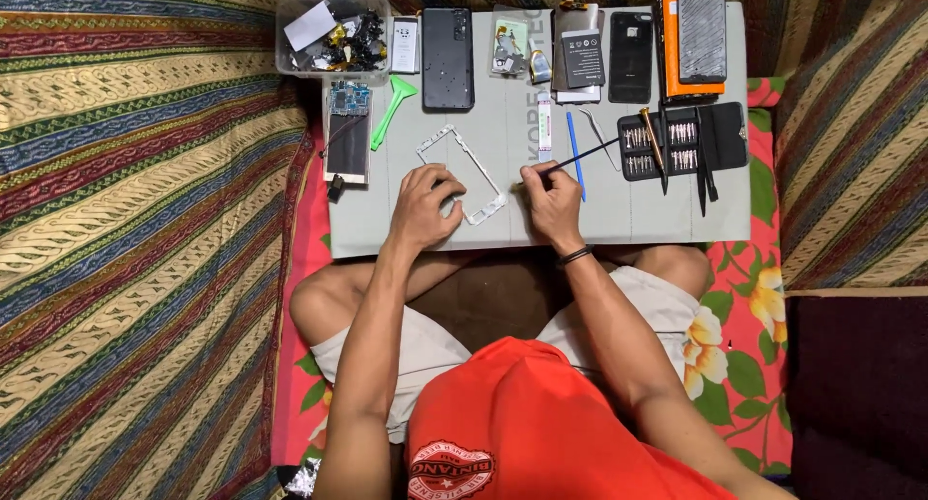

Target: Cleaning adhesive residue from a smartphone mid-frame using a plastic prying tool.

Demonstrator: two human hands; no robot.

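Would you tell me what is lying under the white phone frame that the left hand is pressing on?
The white phone frame lies flat on the grey work mat, which shows through its open middle. The left hand covers its near corner, so that part is hidden.

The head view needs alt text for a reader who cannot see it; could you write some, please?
Seated cross-legged at a grey mat, a person steadies a white phone frame with the left hand and holds a thin black tool in the right hand. Phone parts line the mat's far edge.
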